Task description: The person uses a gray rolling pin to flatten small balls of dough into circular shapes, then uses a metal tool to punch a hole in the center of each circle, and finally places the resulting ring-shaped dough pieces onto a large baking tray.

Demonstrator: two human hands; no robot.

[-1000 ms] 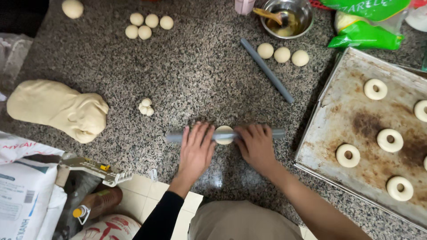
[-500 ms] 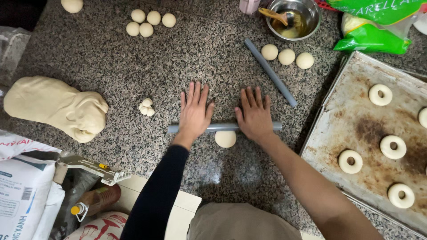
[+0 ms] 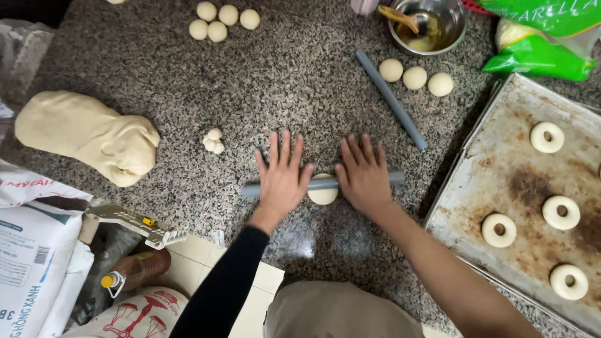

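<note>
Dough piece lies pale and partly flattened under the grey rod on the speckled table, with the left hand and right hand pressing flat and open-fingered on the rod, gripping nothing. Right of the rod, four rings sit finished on the tray. Beyond the rod, seven balls wait unrolled, and the big lump lies to its left.
</note>
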